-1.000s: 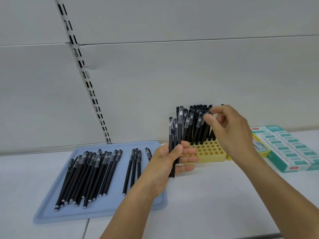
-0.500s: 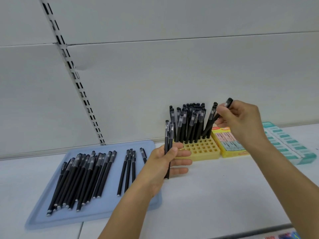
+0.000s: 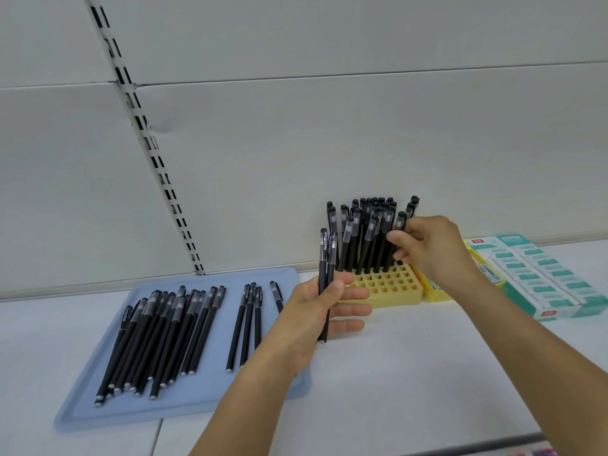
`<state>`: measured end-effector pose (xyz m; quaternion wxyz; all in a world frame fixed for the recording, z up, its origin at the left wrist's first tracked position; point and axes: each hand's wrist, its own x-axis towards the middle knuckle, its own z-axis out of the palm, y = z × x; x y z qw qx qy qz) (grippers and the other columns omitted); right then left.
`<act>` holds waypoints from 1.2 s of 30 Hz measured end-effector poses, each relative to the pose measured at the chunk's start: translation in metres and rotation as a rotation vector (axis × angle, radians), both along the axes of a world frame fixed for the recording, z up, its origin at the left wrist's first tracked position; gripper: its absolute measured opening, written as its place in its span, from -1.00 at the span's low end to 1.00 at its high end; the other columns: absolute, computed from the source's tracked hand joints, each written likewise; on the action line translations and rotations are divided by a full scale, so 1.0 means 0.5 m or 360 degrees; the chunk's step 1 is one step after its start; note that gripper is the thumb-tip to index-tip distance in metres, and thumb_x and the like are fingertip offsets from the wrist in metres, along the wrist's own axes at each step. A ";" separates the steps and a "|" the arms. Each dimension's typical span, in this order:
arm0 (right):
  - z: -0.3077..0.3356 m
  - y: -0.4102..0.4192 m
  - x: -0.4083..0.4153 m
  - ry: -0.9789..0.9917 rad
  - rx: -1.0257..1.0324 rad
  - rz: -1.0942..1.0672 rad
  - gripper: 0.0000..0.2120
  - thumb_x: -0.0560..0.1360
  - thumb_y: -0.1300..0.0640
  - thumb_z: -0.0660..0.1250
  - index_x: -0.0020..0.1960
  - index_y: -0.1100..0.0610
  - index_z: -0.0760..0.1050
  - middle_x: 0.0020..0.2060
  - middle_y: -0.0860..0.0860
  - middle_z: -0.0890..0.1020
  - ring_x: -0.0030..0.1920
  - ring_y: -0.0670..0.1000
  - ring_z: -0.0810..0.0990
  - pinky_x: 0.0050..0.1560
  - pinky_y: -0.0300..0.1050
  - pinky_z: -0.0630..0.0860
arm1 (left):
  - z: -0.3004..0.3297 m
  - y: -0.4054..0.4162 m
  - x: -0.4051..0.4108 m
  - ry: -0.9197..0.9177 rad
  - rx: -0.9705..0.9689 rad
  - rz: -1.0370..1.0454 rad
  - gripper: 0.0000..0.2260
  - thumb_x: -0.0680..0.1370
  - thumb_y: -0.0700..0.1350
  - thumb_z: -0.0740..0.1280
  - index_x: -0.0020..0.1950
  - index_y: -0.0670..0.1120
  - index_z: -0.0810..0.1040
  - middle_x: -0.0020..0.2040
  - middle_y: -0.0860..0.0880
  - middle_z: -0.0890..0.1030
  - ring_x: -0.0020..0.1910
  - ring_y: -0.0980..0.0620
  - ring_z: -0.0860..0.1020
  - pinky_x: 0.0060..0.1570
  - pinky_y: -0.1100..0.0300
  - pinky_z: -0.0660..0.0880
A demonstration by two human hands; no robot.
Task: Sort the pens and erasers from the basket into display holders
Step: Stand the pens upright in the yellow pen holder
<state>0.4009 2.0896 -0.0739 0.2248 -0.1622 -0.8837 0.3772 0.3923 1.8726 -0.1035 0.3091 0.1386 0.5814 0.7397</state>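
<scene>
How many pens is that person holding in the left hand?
2. Both pens stand upright side by side in the left hand, pinched between thumb and fingers, just in front of the yellow holder. A third could be hidden behind them.

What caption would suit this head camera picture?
Right hand slots a black pen into the yellow holder; left hand holds two spare pens.
</scene>
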 end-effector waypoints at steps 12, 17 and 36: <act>0.051 -0.094 0.078 0.0094 -0.0532 0.0482 -0.77 0.52 0.11 0.39 -0.25 0.22 0.55 -0.46 0.05 0.48 -0.45 -0.11 0.39 -0.41 -0.30 0.35 | 0.016 0.039 0.023 0.0139 0.0027 -0.0348 -0.73 0.66 -0.08 0.18 0.28 -0.17 0.51 0.13 -0.16 0.66 0.11 -0.11 0.64 0.12 0.01 0.58; 0.067 -0.011 0.080 0.0512 -0.0322 -0.0065 -0.84 0.56 0.13 0.33 -0.14 0.21 0.51 -0.42 0.09 0.62 -0.45 -0.03 0.61 -0.30 -0.07 0.59 | -0.006 0.034 0.010 0.0216 -0.0192 -0.0087 -0.73 0.67 -0.04 0.17 0.32 -0.05 0.50 0.30 0.02 0.55 0.27 0.15 0.52 0.34 0.13 0.43; -0.001 0.028 0.021 0.0110 0.0147 0.0002 -0.87 0.54 0.12 0.36 -0.19 0.06 0.52 -0.36 -0.06 0.61 -0.35 -0.05 0.65 -0.11 0.10 0.62 | -0.005 0.027 0.011 0.0144 -0.0195 0.0067 -0.78 0.67 -0.06 0.16 0.26 -0.03 0.51 0.24 0.03 0.58 0.26 0.17 0.52 0.30 0.18 0.46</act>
